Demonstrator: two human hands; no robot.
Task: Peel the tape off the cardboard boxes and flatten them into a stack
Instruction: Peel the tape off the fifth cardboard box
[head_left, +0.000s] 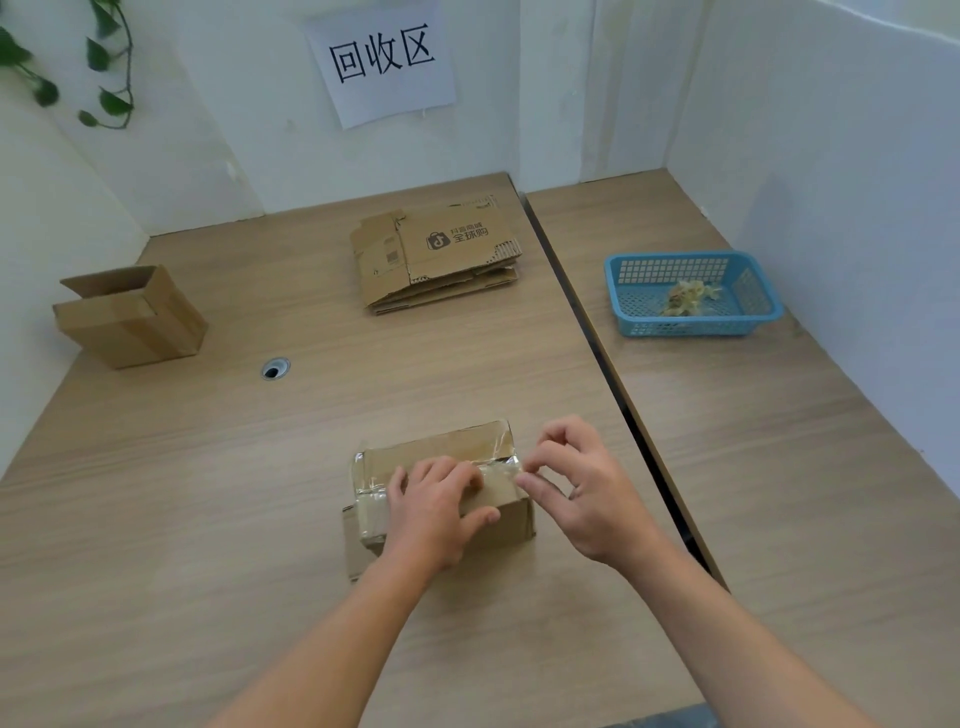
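Cardboard box (441, 447), near-centre on the bench (208, 519), is gripped by the left hand (436, 514), likely for steadiness. Clear tape (501, 467) at its right edge is pinched by the right hand (576, 488) for peeling.

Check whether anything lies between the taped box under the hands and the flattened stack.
Nothing visible does: only bare wooden tabletop separates the small taped brown cardboard box from the stack of flattened cardboard boxes.

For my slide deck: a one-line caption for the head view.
Left hand grips a taped cardboard box while the right hand pinches its tape; flattened boxes stacked behind.
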